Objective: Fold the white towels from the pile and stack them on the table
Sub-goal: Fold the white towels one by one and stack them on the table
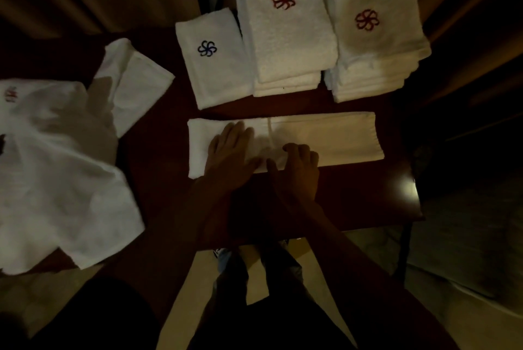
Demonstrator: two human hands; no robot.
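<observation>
Forearms come in over the near edge of the table (359,191), both hands on one towel strip (325,137).

- Strip: white, already folded long and narrow, lying parallel to the near edge, about mid-table. A cross seam or fold edge shows near its middle.
- Left hand (229,151): flat, fingers straight, pressing the strip's left half.
- Right hand (297,168): at the strip's near edge, fingers bent, thumb out toward the left hand. Light is dim; cannot tell whether it pinches a layer or only presses.

Done so far, along the far edge:
- small folded towel (215,78), low, perhaps a single piece
- middle stack (291,46), several layers
- right stack (376,66), several layers, at the far right corner

Left to do:
- loose pile (56,168) of unfolded white towels spread over the left end, and one half-folded piece (135,80) behind it
- the strip itself wants its cross folds, then stacking

Judged roughly past halfway.

Marks: no readable writing. Embroidered pinwheel emblems only: blue on the small towel, red on both stacks, a red one part-hidden on the pile.
</observation>
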